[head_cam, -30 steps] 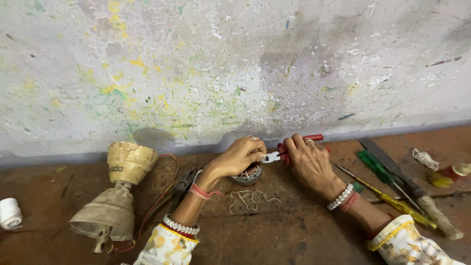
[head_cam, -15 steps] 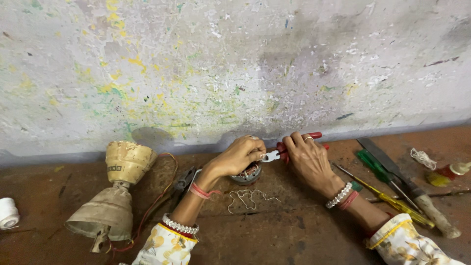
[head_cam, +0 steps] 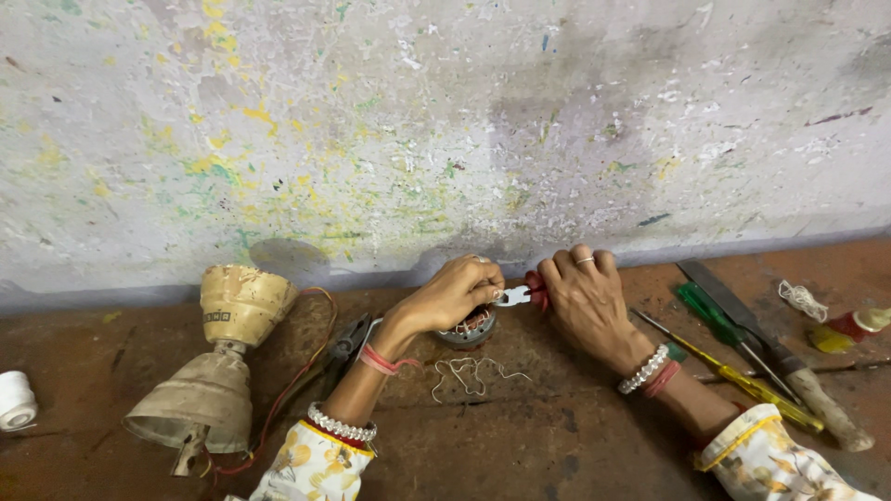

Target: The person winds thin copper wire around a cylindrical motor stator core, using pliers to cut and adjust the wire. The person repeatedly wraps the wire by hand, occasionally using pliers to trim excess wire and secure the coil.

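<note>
A: Across the last second we see almost no change; our left hand (head_cam: pixel 457 295) still curls over the small round motor winding (head_cam: pixel 469 327) at the centre of the frame, fingers bent tight on its top, and our right hand (head_cam: pixel 587 301) still grips the red-handled pliers (head_cam: pixel 522 295), whose metal tip meets the left fingertips just above the winding; we judge the work is holding at one slow, careful grip.

B: And around it?

A: Just below the winding lies a loose tangle of pale wire (head_cam: pixel 471 374); at lower left stands a cream cone-shaped fan housing (head_cam: pixel 218 366) with red wires trailing; dark pliers (head_cam: pixel 343 348) lie between it and our left forearm; a white spool (head_cam: pixel 16 401) sits at the far left edge.

B: Anything in the way?

A: To the right lie a green screwdriver (head_cam: pixel 710 315), a yellow screwdriver (head_cam: pixel 742 378) and a flat file (head_cam: pixel 761 348), near our right forearm; the paint-flecked wall (head_cam: pixel 445 121) rises close behind both hands, leaving little room.
</note>
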